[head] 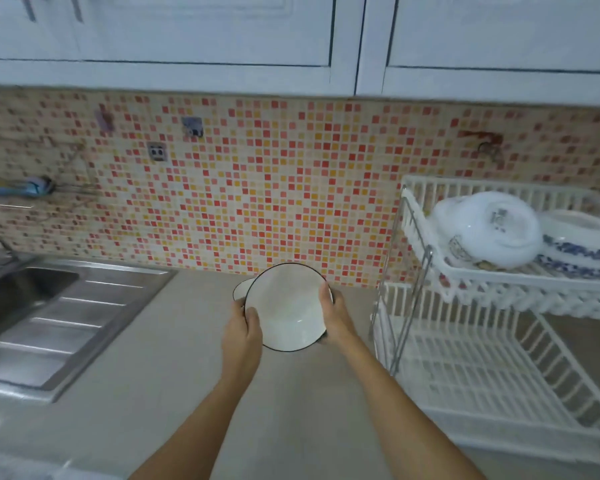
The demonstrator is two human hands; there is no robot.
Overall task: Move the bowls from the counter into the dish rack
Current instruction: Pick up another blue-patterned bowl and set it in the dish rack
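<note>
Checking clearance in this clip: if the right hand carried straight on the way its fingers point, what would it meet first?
The right hand points away toward the mosaic wall. Beyond the held bowl, the wall looks first; the dish rack sits off to its right. Depth is uncertain.

No text, label, brand or number can be read anywhere in this kitchen view. The closest thing to a marking is a small dark printed stamp on the underside of the upturned white glass bowl [492, 230] in the upper tier of the white plastic two-tier dish rack [499, 375]; it is too blurred to make out. The blue-and-white patterned porcelain bowl [579, 251] beside it carries ornament only, with no lettering that shows. The white black-rimmed ceramic bowl [286, 306] held over the counter shows a plain inside.
</note>
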